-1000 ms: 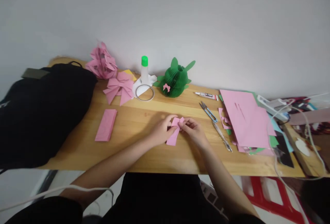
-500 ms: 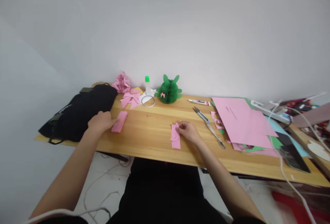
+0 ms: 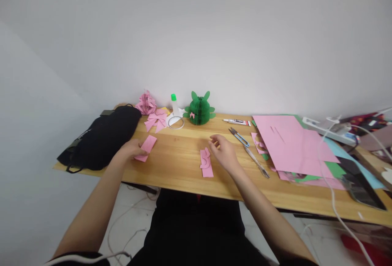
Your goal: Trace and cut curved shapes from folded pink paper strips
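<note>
At the left of the table my left hand [image 3: 133, 150] is closed on a folded pink paper strip [image 3: 148, 145], its thumb lying over the near edge. My right hand [image 3: 224, 152] hovers a little to the right of a cut pink paper piece [image 3: 207, 169], fingers loosely curled and apart, with nothing between them. A wavy curved cut-out [image 3: 205, 159] lies on top of that piece. Thread snips [image 3: 240, 136] with a blue handle and a slim craft knife [image 3: 255, 161] rest just beyond my right hand.
At the back stand a green paper honeycomb figure [image 3: 200, 111], a green-capped glue bottle [image 3: 174, 105] and a pink paper flower [image 3: 146, 103]. A glue tube [image 3: 237, 122] lies near the wall. The black bag [image 3: 102, 137] is left; pink sheets [image 3: 284, 147] and a phone [image 3: 363, 184] are right.
My right hand has let go of the cut pink paper and lifted slightly away, fingers opening. The left hand's thumb now lies over the folded strip. The view has shifted slightly.
</note>
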A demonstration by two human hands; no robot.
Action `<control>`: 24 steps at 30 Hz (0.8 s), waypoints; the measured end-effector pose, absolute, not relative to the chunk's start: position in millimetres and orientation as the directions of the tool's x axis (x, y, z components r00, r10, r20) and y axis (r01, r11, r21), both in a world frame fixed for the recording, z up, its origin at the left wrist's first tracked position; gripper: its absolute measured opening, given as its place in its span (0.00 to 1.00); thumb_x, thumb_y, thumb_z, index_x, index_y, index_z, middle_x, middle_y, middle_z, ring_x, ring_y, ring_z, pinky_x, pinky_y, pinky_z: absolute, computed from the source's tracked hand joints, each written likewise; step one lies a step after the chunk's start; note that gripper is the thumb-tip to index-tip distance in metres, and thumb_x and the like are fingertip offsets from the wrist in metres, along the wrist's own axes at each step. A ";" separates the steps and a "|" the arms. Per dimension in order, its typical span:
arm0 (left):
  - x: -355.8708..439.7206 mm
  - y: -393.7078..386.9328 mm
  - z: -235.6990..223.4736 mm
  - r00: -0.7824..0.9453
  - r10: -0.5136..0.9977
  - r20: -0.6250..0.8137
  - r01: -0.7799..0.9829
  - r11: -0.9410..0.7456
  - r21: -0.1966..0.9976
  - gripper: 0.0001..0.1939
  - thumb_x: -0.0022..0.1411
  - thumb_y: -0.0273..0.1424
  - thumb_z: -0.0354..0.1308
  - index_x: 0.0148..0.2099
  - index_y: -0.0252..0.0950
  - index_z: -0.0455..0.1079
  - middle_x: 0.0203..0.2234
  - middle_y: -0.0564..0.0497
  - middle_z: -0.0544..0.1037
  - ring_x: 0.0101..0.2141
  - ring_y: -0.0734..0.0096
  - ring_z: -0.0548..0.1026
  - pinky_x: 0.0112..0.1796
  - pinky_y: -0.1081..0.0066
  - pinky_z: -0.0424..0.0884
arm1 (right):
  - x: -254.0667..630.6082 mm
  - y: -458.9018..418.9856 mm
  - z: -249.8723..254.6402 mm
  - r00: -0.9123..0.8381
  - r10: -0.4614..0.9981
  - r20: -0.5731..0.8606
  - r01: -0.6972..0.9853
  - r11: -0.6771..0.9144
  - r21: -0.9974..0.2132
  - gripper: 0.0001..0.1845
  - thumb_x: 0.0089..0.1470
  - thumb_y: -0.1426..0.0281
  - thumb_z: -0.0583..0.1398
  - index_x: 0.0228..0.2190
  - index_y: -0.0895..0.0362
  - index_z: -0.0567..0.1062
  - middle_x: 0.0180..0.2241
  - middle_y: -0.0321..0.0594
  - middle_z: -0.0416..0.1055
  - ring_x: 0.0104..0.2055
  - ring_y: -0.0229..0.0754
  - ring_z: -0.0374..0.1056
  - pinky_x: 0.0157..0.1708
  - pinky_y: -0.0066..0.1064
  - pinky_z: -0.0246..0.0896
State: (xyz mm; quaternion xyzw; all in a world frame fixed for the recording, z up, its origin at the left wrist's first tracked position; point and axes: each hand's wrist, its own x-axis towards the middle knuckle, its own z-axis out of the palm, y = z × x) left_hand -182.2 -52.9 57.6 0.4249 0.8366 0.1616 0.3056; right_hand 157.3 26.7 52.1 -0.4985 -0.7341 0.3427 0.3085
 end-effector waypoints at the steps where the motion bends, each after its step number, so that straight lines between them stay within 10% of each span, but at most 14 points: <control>1: -180.7 -53.5 57.5 -0.435 0.817 -0.379 0.584 0.577 0.571 0.18 0.26 0.35 0.69 0.15 0.39 0.61 0.11 0.54 0.65 0.21 0.60 0.71 0.21 0.70 0.61 | 150.8 28.4 54.3 -0.347 0.932 0.107 0.494 0.279 -0.823 0.11 0.52 0.69 0.58 0.38 0.57 0.74 0.34 0.42 0.74 0.30 0.39 0.67 0.35 0.33 0.60; 9: -142.9 -43.2 73.5 -0.188 0.946 -0.264 0.353 0.316 0.881 0.31 0.37 0.51 0.67 0.39 0.33 0.71 0.31 0.48 0.78 0.35 0.61 0.76 0.37 0.65 0.72 | 61.7 45.7 58.2 -0.660 0.750 0.045 0.261 0.285 -0.922 0.09 0.56 0.66 0.58 0.33 0.58 0.75 0.23 0.35 0.72 0.23 0.35 0.66 0.24 0.27 0.60; 24: -127.0 -20.0 34.4 -0.144 0.983 -0.112 0.437 0.165 0.884 0.07 0.46 0.33 0.65 0.28 0.35 0.76 0.29 0.49 0.79 0.33 0.65 0.74 0.38 0.66 0.70 | 51.2 65.3 38.2 -0.722 0.680 0.132 0.226 0.412 -0.883 0.14 0.48 0.73 0.60 0.17 0.55 0.62 0.22 0.32 0.58 0.27 0.36 0.55 0.32 0.29 0.49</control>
